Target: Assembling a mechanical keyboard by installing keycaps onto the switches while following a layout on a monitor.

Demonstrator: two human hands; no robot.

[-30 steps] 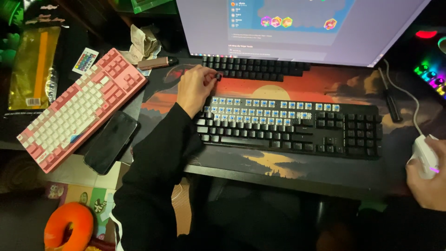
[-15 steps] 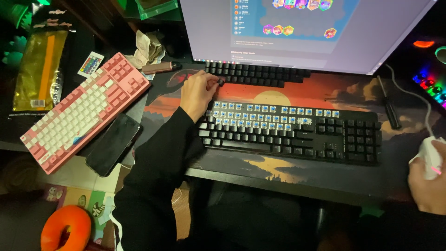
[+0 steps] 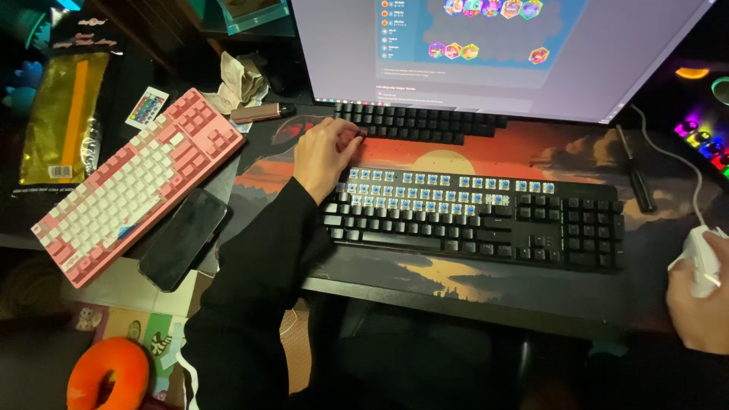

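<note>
The right hand (image 3: 702, 300) and its white mouse (image 3: 700, 258) are cut by the right edge. The left hand (image 3: 325, 152) hides part of the row of black keycaps (image 3: 418, 123). The monitor (image 3: 501, 53) runs past the top; its text is too small to tell.

Full keyboard (image 3: 486, 224) centre on desk mat (image 3: 471, 285), row of loose keycaps (image 3: 421, 125) behind it, monitor (image 3: 501, 53) behind that. Left hand (image 3: 323, 156) between keyboard and keycaps. Second keyboard (image 3: 133, 186) far left (angled), phone (image 3: 184, 239) beside it. Right hand (image 3: 702, 300) on mouse (image 3: 700, 258), far right.
</note>
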